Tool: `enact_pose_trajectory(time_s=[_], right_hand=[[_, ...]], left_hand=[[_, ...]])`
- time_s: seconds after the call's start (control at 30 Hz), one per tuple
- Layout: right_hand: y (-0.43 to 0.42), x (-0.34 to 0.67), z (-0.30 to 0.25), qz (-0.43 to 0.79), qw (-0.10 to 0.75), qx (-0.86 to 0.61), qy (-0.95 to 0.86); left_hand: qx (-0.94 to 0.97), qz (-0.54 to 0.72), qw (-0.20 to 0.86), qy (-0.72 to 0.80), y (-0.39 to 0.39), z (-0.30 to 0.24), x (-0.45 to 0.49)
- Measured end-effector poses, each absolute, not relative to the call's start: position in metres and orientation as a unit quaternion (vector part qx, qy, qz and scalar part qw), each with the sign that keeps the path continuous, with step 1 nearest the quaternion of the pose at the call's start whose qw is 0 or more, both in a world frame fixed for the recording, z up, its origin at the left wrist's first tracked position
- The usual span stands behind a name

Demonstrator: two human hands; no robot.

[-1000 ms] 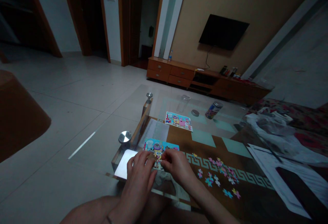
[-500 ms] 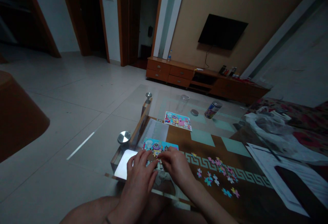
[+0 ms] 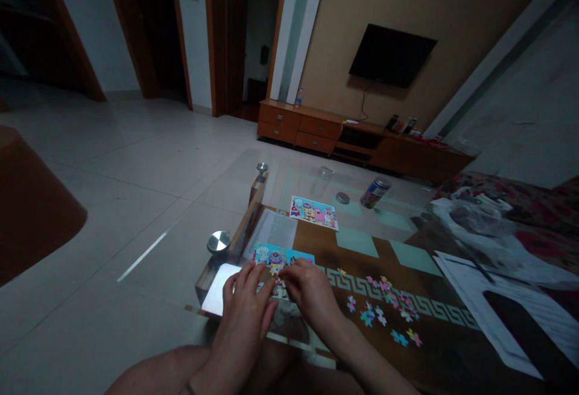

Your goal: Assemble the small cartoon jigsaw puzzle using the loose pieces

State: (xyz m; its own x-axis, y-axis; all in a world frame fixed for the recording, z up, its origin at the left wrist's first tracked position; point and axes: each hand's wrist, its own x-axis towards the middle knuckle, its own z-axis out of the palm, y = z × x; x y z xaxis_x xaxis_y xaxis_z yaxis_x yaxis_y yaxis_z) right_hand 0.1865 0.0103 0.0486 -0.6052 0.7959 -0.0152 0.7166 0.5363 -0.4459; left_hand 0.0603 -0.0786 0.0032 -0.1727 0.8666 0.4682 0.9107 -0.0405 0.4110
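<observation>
A partly built cartoon jigsaw puzzle (image 3: 280, 257) lies on the glass table (image 3: 362, 241) at its near left corner. My left hand (image 3: 246, 301) rests flat on the puzzle's near left part, fingers stretched out. My right hand (image 3: 307, 292) sits beside it with fingers curled down onto the puzzle's near edge; whether they pinch a piece is hidden. Several loose puzzle pieces (image 3: 384, 310), pink, blue and white, are scattered to the right of my right hand.
A finished puzzle picture (image 3: 314, 212) lies farther back on the table, with a clear cup (image 3: 322, 181), a lid (image 3: 342, 198) and a tin can (image 3: 374, 192) behind it. Papers and a plastic bag (image 3: 493, 244) cover the right side. A TV cabinet (image 3: 362, 142) lines the far wall.
Both hands have stayed on the puzzle; the right hand's fingers have shifted slightly forward and left over it. The view has drifted a little.
</observation>
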Motion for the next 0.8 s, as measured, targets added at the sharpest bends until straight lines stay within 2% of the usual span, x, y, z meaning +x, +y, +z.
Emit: enact_pose_trajectory(time_s=[0.8], right_hand=[[0.0156,0.1902,0.0512,0.214,0.107,-0.438,-0.866]], left_hand=[[-0.658,-0.301,0.038,-0.689,-0.0792,0.0044,0.0631]])
